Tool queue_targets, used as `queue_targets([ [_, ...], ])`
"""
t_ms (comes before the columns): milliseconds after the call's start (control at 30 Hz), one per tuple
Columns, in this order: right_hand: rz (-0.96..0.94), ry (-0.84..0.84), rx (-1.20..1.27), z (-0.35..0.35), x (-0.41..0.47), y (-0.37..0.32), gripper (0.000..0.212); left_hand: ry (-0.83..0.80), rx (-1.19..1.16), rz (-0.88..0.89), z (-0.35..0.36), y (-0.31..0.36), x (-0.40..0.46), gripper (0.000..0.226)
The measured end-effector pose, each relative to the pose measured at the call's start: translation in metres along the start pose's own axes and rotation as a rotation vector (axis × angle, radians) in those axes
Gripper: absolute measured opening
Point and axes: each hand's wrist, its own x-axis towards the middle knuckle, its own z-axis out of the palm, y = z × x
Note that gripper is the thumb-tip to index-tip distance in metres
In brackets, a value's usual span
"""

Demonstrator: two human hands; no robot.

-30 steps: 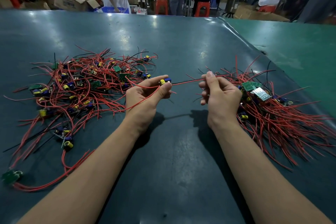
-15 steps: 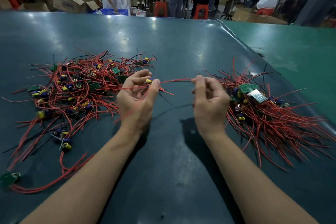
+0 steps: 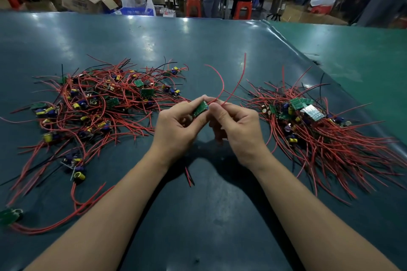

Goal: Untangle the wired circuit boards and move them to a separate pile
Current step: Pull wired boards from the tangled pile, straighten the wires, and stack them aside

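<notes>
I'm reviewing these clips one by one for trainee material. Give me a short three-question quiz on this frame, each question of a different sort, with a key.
1. True or false: the left hand holds a small green circuit board above the table.
2. Multiple choice: what does the right hand pinch? A) a yellow capacitor B) red wires rising from the board C) a black wire lying on the table
3. Fill in: the tangled pile lies on the person's ___ side; the sorted pile lies on the other side.

Key: 1 true; 2 B; 3 left.
</notes>
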Motion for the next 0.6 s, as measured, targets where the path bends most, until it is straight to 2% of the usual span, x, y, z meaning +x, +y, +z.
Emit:
queue_targets([
  [167,0.207,-0.017,0.214,-0.006,0.005,-0.003,0.013,-0.114,0.043,0.062,-0.002,-0.001,-0.002,0.038],
  [300,0.245,-0.029,0.238,-0.009,0.007,-0.004,0.012,-0.151,0.135,0.110,-0.001,-0.002,-0.003,0.038],
  [467,0.255,0.168,0.210,-0.011,0.012,-0.004,0.018,-0.064,0.271,0.183,-0.004,-0.002,-0.003,0.028],
  [600,0.276,0.191,0.336,-0.015,0.014,-0.006,0.024,-0.151,0.255,0.135,-0.003,-0.003,-0.004,0.021],
])
